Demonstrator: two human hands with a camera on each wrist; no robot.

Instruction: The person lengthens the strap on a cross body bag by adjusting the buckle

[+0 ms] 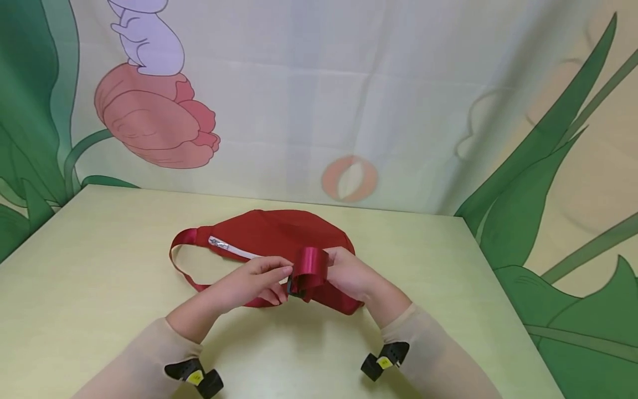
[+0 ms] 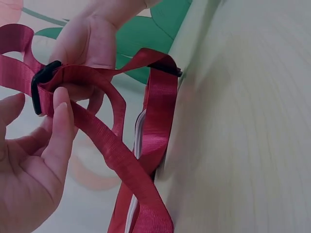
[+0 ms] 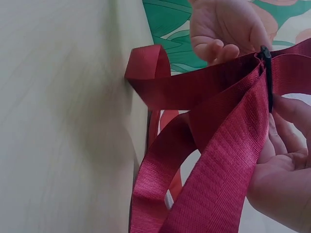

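Note:
A red waist bag lies on the table, with a white zipper along its front and a red webbing strap looping off its left end. In front of the bag, both hands hold the strap above the table at a black slider buckle. My left hand pinches the webbing beside the buckle, fingertips against it. From the other side my right hand grips the strap near the buckle; its fingertips are partly hidden in the head view by a raised strap loop.
The pale table reaches back to a printed curtain with flowers and leaves. Black wrist cameras are strapped on both sleeves. More strap hangs in loops between the hands and the bag.

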